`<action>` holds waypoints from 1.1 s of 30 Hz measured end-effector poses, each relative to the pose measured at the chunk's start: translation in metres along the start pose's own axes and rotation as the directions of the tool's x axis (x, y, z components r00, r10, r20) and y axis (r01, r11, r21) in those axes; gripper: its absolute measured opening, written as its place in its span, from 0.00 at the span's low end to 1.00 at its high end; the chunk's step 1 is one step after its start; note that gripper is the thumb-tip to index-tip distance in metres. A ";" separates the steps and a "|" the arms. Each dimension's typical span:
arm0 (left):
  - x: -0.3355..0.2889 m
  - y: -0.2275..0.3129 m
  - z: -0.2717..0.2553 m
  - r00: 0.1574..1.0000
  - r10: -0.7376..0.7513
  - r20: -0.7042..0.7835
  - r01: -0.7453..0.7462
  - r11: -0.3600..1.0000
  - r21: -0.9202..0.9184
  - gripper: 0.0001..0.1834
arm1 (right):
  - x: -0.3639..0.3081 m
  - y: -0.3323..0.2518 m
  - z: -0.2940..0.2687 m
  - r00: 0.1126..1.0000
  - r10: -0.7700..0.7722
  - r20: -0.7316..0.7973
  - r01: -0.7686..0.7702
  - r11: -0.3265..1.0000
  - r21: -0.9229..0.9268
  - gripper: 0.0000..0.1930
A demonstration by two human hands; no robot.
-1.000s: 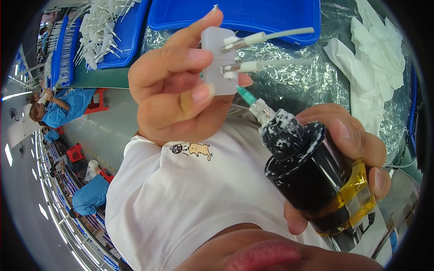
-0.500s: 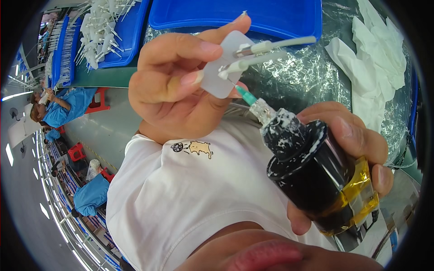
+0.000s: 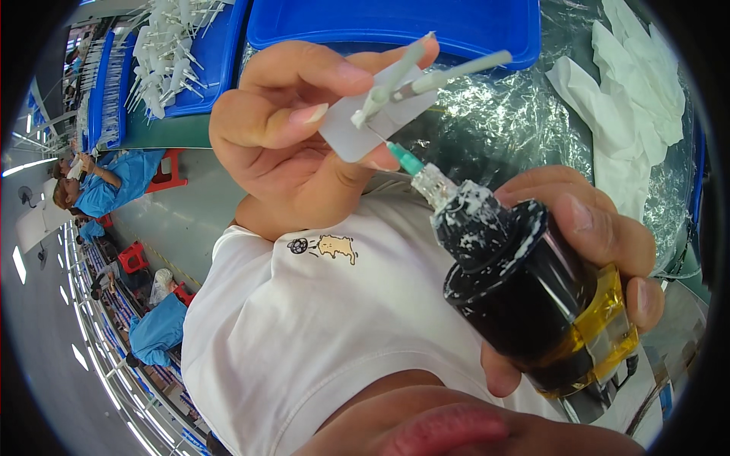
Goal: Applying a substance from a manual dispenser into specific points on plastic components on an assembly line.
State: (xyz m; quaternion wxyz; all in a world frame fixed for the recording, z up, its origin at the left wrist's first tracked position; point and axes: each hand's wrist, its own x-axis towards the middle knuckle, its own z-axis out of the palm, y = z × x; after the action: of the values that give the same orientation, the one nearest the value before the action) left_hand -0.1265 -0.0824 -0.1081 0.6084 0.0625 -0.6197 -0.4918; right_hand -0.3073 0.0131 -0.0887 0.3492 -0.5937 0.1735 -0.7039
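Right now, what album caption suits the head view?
Left hand holds a white piece; right hand points a black dispenser at it.

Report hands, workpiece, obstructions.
Left hand holding flat white plastic plate with two white tubes. Right hand gripping black cylindrical dispenser, green-hubbed needle near tube base. Nothing visibly blocking.

Needle at the base of a white tube

The left hand (image 3: 277, 140) grips a translucent white plate (image 3: 346, 140) bearing two pale tubes (image 3: 460, 71), tilted upward. The right hand (image 3: 601, 235) wraps around a black dispenser (image 3: 525, 304), its nose smeared white and its body banded with yellow tape (image 3: 597, 327). From its green tip (image 3: 406, 158), a thin needle (image 3: 377, 134) reaches near the base of one tube; contact cannot be told. Beyond lies a blue tray (image 3: 388, 21); another tray (image 3: 220, 61) at left holds heaped white parts (image 3: 162, 57). Crumpled white sheets (image 3: 631, 114) rest over clear film (image 3: 502, 110) on the bench (image 3: 167, 133). Farther left, a person in blue (image 3: 114, 186) sits near a red stool (image 3: 173, 171).
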 end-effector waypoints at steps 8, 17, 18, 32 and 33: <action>0.000 0.002 0.000 0.997 -0.075 0.011 0.075 0.997 0.030 0.20 | -0.001 -0.003 0.001 0.997 0.048 -0.057 -0.048 0.999 -0.006 0.47; -0.001 0.001 -0.004 0.991 -0.123 0.049 0.129 0.983 -0.134 0.18 | 0.007 0.001 0.007 0.997 0.039 -0.065 -0.042 0.998 -0.046 0.48; 0.000 0.002 -0.003 0.991 -0.126 0.052 0.132 0.982 -0.132 0.18 | 0.008 0.003 0.008 0.997 0.017 -0.082 -0.023 0.997 -0.073 0.49; 0.001 0.007 0.003 0.982 -0.187 0.031 0.189 0.947 -0.261 0.16 | 0.003 0.003 0.004 0.999 -0.012 -0.039 0.006 0.990 -0.143 0.52; 0.001 0.007 0.002 0.982 -0.189 0.033 0.190 0.946 -0.262 0.16 | 0.003 0.001 0.004 0.999 0.007 -0.031 -0.012 0.988 -0.154 0.52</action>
State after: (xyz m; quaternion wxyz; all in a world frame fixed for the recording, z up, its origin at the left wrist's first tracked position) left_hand -0.1246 -0.0791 -0.1022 0.5590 0.0385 -0.5422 -0.6262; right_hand -0.3035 0.0112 -0.0864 0.3029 -0.6072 0.2357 -0.6957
